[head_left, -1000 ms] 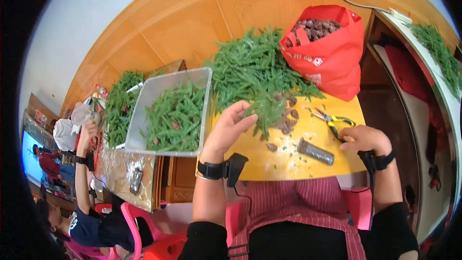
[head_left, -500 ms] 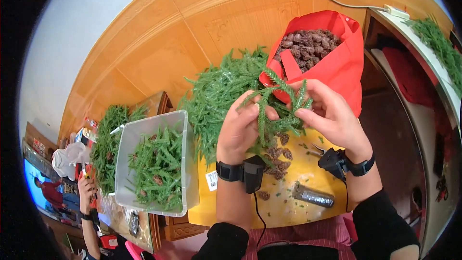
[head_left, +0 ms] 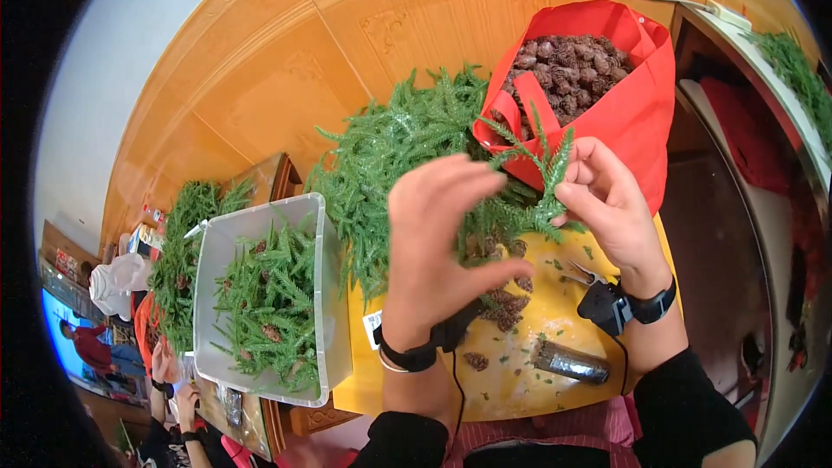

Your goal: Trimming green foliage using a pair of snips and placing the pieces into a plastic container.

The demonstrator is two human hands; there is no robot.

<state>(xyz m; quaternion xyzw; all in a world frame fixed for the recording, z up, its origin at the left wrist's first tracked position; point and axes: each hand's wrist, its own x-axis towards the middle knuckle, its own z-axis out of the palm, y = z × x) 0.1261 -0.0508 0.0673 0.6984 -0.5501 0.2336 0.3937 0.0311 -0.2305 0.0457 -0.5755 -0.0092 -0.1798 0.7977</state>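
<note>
Both hands, raised since a second ago from the yellow counter (head_left: 520, 373), meet above it: right hand (head_left: 611, 204) pinches a green artificial pine sprig (head_left: 542, 178) (before the red fabric bag (head_left: 624, 113) of brown pinecones), left hand (head_left: 438, 243) open-fingered beside it.

Green sprig heap (head_left: 399, 156) and red bag (head_left: 624, 113) crowd the far side; yellow tabletop (head_left: 520, 381) open.

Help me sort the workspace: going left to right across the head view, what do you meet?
Loose green sprigs → clear plastic bin → left hand → right hand, pinching a green sprig → red bag of pine cones.
</note>
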